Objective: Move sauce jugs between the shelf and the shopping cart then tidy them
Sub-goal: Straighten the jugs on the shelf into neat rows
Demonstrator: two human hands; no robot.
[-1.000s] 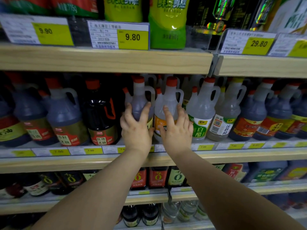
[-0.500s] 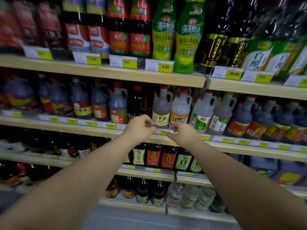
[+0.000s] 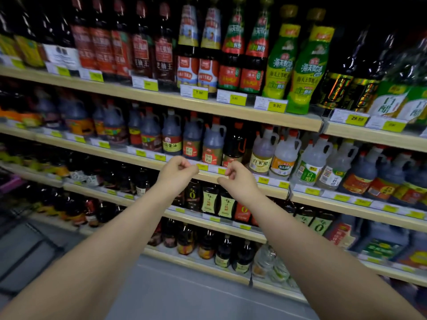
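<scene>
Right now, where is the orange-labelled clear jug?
Head view, right of centre: the orange-labelled jug stands on the second shelf down, between the yellow-labelled jug and the green-labelled jug.

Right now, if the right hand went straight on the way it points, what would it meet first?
Probably the shelf's price-tag strip just beyond the right hand, then the red-labelled grey jug above it; depth is unclear.

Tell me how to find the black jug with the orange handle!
Find the second shelf from the top, the row of handled jugs. The black jug stands right above the person's right hand. Left of it stand grey jugs, right of it pale jugs; it alone is glossy black with an orange handle.
</scene>
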